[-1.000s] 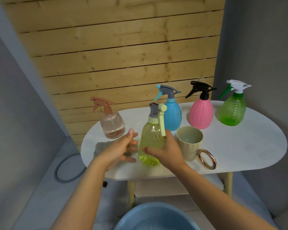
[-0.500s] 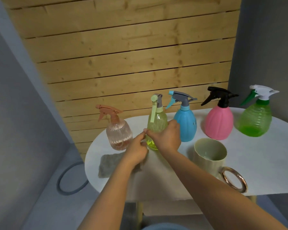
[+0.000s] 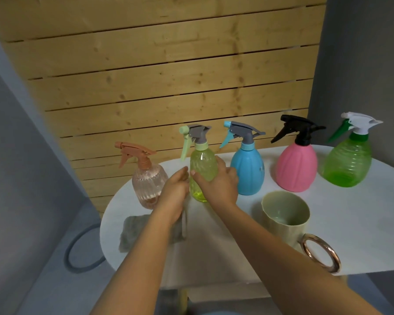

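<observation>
Yellow-green spray bottle stands upright on the surface. It is gripped by the right hand in a tight slot in the bottle row.

Right hand wraps the bottle's belly from the right, thumb across the front, forearm coming in low. Left hand sits just left of the bottle with fingertips at its flank; its back hides the fingers, so can't tell whether it grips anything. Peach bottle is just left of the left hand and blue bottle is right behind the right knuckles. Pink bottle and green bottle stand well off to the right. Mug is near the right forearm, its ring handle close to the near edge. Grey cloth lies under the left forearm at the near-left rim. Bare surface shows between the forearms and right of the mug. Plank wall is close behind the row.
</observation>
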A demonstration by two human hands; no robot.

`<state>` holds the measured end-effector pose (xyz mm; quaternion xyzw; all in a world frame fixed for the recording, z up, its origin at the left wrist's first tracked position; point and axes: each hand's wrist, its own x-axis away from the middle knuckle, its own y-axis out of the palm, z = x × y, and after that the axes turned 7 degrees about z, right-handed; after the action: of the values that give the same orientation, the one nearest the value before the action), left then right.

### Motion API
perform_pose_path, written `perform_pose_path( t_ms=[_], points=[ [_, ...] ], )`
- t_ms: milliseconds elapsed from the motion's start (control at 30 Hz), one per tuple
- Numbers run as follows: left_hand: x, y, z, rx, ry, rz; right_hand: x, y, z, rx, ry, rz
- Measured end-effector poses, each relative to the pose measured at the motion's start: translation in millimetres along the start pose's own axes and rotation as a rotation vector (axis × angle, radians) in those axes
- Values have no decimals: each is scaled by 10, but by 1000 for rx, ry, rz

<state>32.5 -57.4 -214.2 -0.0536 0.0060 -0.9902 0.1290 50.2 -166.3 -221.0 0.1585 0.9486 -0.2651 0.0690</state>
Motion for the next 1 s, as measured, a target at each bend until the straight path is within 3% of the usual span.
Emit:
perform_pose_path(
  t_ms=[67,267,600,1000],
  points=[
    [46,37,105,196,-30,-14,22,0,44,-21,-20,-15],
    [110,114,128,422,-59,-30,72,36,78,-110,-4,24],
    [20,108,279,480,20,40,59,71,105,-162,17,3],
    [81,225,345,498,-12,54,46,-22,-6,-77,79,-62]
  ],
)
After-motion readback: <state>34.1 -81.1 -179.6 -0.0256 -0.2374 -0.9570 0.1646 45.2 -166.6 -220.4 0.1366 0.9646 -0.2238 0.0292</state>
